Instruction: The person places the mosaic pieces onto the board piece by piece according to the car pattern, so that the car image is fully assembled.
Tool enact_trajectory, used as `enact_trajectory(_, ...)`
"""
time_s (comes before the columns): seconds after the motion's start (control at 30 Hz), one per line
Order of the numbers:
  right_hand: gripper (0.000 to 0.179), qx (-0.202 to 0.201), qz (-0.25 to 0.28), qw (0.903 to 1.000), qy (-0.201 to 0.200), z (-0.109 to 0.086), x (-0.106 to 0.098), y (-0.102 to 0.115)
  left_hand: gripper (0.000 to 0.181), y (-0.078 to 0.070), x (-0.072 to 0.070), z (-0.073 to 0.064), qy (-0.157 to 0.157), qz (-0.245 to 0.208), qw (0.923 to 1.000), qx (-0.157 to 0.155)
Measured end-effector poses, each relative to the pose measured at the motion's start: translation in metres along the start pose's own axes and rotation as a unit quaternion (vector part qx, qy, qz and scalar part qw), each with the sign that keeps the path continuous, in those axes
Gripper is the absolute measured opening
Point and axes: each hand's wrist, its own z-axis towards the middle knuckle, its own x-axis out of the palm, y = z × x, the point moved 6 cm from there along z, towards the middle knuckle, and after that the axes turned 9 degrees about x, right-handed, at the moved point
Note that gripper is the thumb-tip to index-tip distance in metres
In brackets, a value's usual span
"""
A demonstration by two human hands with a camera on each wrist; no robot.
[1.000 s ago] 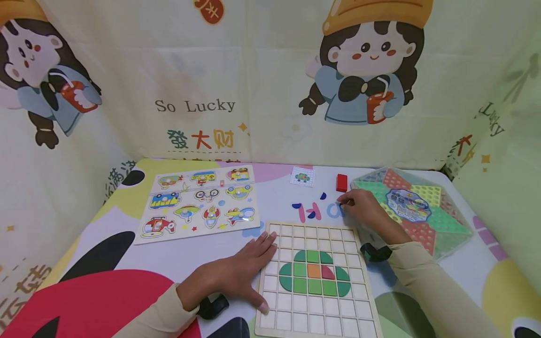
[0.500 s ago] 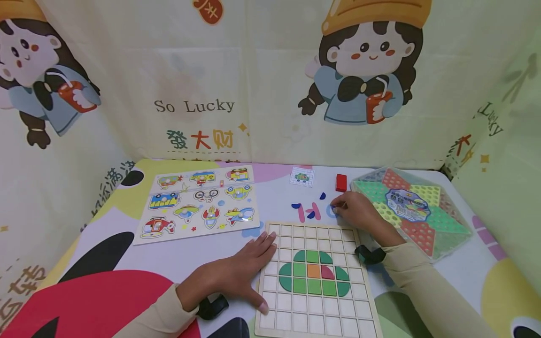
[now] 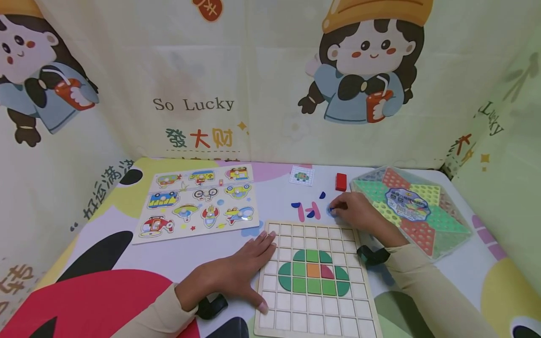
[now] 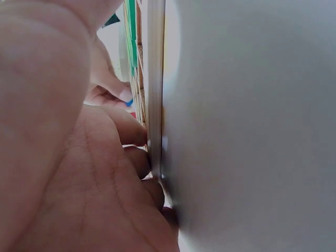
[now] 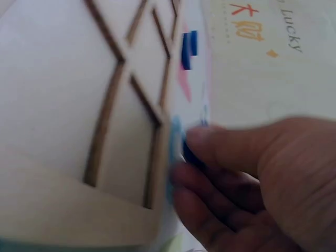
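Observation:
My left hand (image 3: 241, 270) rests with spread fingers along the left edge of a wooden grid board (image 3: 318, 325). Green, orange and red tiles (image 3: 313, 271) fill some of the board's middle cells in a rounded shape. Beyond the board's far right corner, my right hand (image 3: 357, 211) pinches a small dark blue tile (image 5: 192, 156) between thumb and fingers, low over the table. The fingers hide most of that tile. Several other blue tiles (image 3: 310, 214) lie on the table to its left, some over printed pink marks.
A picture card (image 3: 302, 176) and a red block (image 3: 341, 182) lie at the back. On the right is a clear hexagonal case (image 3: 407, 205) of coloured pieces. A vehicle peg puzzle (image 3: 198, 204) lies on the left. A printed cloth wall (image 3: 270, 94) closes off the back.
My right hand has shifted slightly left, away from the case, with its fingers still together. The left hand and the board have stayed in place.

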Motion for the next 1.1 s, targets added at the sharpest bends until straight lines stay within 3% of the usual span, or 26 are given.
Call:
enact_trajectory(0.3,0.011,-0.018,0.02,0.9981,0.056,-0.016,-0.001,0.004,0.123,0.0,-0.001,0.0,0.003,0.001,1.0,-0.004)
enact_trajectory(0.73,0.017,-0.059,0.041,0.9974,0.013,-0.046,-0.013,0.018,0.122,0.0,-0.001,0.0,0.005,-0.004,0.9999,-0.01)
enact_trajectory(0.93,0.02,-0.106,0.047,0.9924,0.041,-0.066,-0.006,0.025,0.123,0.0,0.0,0.0,0.006,0.003,0.9999,-0.011)
enact_trajectory(1.1,0.022,-0.117,0.049,0.9897,0.067,-0.081,0.002,0.03,0.123,0.0,-0.001,-0.001,0.006,0.005,0.9999,-0.01)
